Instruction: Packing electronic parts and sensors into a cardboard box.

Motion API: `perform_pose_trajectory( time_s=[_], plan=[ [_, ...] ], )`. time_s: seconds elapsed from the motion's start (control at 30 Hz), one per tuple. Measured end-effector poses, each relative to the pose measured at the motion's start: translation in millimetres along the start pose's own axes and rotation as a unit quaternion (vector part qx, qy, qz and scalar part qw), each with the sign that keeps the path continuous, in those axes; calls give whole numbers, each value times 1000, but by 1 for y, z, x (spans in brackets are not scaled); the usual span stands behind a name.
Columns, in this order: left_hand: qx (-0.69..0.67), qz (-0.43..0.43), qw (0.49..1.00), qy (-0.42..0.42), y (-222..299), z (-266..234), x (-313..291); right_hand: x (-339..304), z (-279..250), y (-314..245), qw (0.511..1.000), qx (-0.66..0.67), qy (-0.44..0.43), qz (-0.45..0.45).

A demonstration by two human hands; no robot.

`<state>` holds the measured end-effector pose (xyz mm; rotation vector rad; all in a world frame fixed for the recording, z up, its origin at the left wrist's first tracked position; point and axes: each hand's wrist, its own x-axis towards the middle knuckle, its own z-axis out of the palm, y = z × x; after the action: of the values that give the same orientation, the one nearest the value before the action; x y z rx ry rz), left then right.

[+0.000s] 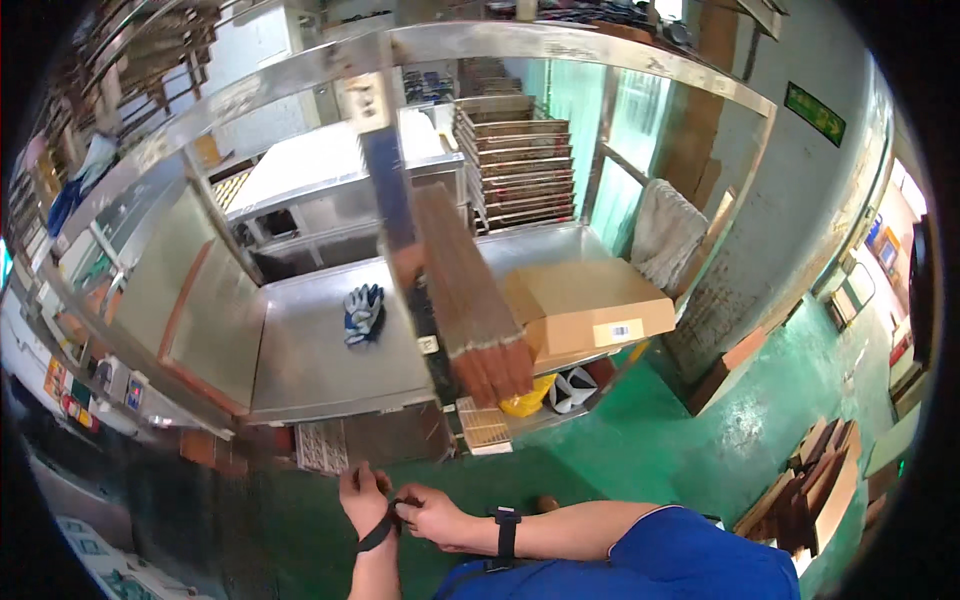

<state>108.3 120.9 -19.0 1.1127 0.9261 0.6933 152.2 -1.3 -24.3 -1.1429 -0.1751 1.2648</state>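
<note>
My left hand is held up at the lower middle, its fingers loosely bent and a little apart, with nothing seen in them. A black strap goes round my left wrist. Close beside it, my right hand pinches the strap's end between thumb and fingers. Another black strap with a small buckle sits round my right wrist. Beyond the hands, a pair of grey and blue work gloves lies on a metal bench top.
A bundle of brown strips leans over the bench beside a cardboard box. A yellow bag is on the shelf below. A metal frame surrounds the bench. Stacked racks stand behind; wooden pieces lie on the green floor at right.
</note>
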Motion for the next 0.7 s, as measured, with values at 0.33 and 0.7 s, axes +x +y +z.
perform_pose_trajectory(
  time_s=[0.33,0.7],
  plan=[
    [155,95,970,-162,-33,70,-38,-35,-99,-36,952,-220,-40,-207],
    [281,-70,926,-242,-1,186,-103,-83,-192,-94,966,-206,19,-153]
  ],
)
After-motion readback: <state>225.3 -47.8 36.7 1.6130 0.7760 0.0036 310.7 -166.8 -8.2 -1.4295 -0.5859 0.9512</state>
